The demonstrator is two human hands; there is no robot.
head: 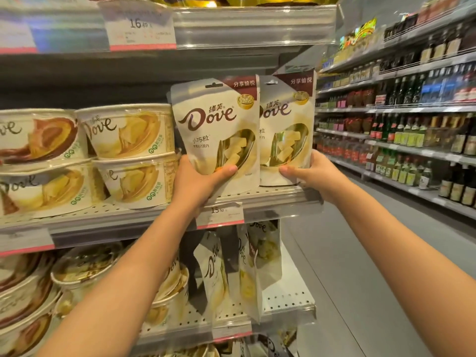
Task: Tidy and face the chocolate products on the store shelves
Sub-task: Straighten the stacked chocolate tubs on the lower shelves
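Observation:
Two white Dove chocolate pouches stand upright, facing front, at the right end of the middle shelf (270, 199). My left hand (198, 180) grips the lower part of the left pouch (213, 124), thumb across its front. My right hand (313, 173) grips the bottom of the right pouch (288, 124), thumb on its front. The left pouch overlaps the right one slightly. Stacked Dove tubs (128, 153) fill the same shelf to the left, right beside the left pouch.
Price tags (220, 213) hang on the shelf edges. On the shelf below, more Dove pouches (231, 266) lean unevenly beside tubs (82, 274). An open aisle floor (360, 253) runs to the right, with bottle shelves (412, 130) beyond.

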